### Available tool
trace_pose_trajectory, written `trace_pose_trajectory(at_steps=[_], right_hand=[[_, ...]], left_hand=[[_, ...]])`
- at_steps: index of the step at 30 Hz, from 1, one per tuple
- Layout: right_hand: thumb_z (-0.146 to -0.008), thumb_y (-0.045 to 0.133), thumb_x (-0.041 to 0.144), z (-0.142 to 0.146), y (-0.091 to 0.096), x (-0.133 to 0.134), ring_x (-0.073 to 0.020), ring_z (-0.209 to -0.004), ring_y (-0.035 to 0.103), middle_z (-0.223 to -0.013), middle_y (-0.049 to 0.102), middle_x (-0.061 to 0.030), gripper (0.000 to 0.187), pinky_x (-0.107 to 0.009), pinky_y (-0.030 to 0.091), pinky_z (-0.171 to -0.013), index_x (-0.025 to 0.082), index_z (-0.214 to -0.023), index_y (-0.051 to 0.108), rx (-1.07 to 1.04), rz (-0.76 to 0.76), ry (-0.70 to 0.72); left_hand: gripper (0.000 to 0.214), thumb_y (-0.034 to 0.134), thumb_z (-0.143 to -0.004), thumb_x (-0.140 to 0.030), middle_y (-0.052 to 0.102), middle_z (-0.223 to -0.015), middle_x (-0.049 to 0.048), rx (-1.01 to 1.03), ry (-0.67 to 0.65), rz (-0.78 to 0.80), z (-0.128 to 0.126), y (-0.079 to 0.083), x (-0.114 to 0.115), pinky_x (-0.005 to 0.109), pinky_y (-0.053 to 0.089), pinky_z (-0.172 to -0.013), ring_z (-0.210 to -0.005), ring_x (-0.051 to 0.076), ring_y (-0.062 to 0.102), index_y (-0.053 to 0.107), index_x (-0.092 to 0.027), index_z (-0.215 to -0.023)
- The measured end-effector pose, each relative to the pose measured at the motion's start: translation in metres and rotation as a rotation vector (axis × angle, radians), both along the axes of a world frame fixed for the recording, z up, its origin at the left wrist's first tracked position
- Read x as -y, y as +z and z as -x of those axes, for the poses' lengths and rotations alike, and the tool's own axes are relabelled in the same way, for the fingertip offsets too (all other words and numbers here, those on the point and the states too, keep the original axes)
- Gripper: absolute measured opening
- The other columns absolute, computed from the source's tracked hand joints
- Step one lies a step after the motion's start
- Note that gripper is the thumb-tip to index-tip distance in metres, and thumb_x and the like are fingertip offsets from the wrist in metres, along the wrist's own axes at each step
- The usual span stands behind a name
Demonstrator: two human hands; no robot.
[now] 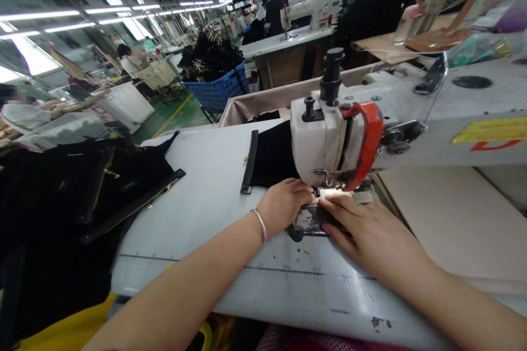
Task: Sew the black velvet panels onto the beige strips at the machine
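Observation:
My left hand (286,204), with a silver bangle at its wrist, has its fingers bent together over the near edge of a black fabric piece (274,153). That piece lies flat, with a dark zipper strip (249,163) along its left end, and runs behind the head of the sewing machine (315,140). Close to the needle, my right hand (366,225) rests on the metal plate (307,220) with fingers stretched out and thumb apart. A small lamp glow lights the spot between both hands. What lies under the presser foot is mostly hidden by my fingers.
A heap of black zippered pieces (53,192) covers the left of the white table (197,186). An orange guard (364,145) is on the machine head. Behind stands a blue crate (218,90) filled with black pieces. Beige board (461,219) lies at right. People sit farther off.

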State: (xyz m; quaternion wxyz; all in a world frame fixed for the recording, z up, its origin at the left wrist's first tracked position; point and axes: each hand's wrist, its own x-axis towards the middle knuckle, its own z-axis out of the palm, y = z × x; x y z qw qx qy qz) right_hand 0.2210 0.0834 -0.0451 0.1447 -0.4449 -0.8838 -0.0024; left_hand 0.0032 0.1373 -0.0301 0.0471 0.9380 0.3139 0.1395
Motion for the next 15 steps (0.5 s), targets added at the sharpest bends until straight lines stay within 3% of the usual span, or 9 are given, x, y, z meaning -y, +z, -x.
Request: trace_pose_trajectory(at_steps=[15], right_hand=[[-0.094, 0.045, 0.037, 0.0052, -0.0032, -0.0017, -0.0278, -0.109, 0.053, -0.127, 0.056, -0.0099, 0.044, -0.047, 0.043, -0.094, 0.017, -0.134, 0.049, 0.000, -0.007, -0.050]], left_hand=[[0.020, 0.054, -0.089, -0.010, 0.069, -0.106, 0.0035, 0.037, 0.121, 0.010, 0.0003, -0.0097, -0.0049, 0.032, 0.049, -0.095, -0.103, 0.017, 0.062, 0.069, -0.019, -0.099]])
